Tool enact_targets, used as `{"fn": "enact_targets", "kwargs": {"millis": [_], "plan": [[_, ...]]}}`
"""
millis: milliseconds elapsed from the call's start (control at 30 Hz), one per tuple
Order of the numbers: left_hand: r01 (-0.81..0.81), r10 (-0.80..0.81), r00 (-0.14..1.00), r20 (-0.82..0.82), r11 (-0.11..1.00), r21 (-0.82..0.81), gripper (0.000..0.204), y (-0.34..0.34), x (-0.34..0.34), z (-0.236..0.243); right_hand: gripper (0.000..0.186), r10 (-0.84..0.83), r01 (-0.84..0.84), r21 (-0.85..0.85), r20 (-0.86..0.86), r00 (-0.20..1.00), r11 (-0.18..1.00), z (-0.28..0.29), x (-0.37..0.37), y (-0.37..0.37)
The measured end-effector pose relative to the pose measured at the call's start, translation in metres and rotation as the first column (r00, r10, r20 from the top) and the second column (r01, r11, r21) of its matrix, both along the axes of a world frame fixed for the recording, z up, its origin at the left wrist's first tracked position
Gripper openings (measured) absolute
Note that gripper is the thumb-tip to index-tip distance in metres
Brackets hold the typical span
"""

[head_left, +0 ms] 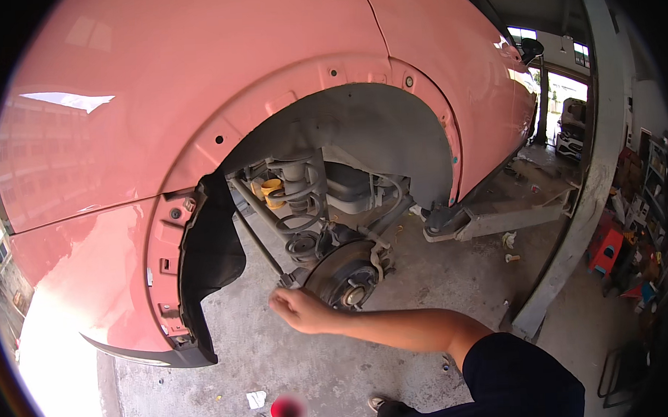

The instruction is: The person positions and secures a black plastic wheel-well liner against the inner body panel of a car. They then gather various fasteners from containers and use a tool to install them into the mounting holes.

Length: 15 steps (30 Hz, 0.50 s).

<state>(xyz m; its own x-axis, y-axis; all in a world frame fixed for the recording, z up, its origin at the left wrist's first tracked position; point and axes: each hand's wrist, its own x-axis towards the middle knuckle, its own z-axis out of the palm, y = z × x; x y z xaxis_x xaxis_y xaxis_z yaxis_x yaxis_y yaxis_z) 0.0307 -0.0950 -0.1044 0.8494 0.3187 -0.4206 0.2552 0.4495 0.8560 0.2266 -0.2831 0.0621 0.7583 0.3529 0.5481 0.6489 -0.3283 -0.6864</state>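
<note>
Reaching beside the round metal brake disc (342, 277), the right hand (297, 308) curls, grip contents unclear.

a: how many cars up close?
b: one pink car (194, 88), with one open wheel arch (360, 118) and no wheel on it.
a: and inside the arch?
b: one brake disc (344, 271), one coil spring (300, 210), one yellow bump stop (271, 192).
a: hands?
b: one hand (299, 308) clearly shows, on one bare forearm.
a: lift parts?
b: one lift arm (491, 220) under the sill, one post (579, 198).
a: anything else to count?
b: one red stool (606, 250), one white car (573, 127) far back, one shoe (377, 404), one scrap of paper (256, 399).
</note>
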Motion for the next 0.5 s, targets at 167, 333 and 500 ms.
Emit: {"fn": "enact_targets", "kwargs": {"millis": [167,333,500], "plan": [[-0.010,0.009,1.000,0.017,0.999,0.044,0.028,-0.033,0.025,0.005,0.043,0.334,-0.258,0.250,-0.869,0.365,0.933,-0.245,-0.161,-0.012],[0.061,-0.075,0.994,0.080,0.985,0.163,0.016,-0.043,0.044,-0.024,0.037,0.296,-0.291,0.199,-0.894,0.338,0.936,-0.230,-0.173,-0.023],[-0.011,0.063,0.962,0.267,0.982,-0.191,0.052,-0.058,0.059,-0.034,0.035,0.175,-0.154,0.090,-0.643,0.745,0.984,-0.242,-0.172,-0.042]]}}
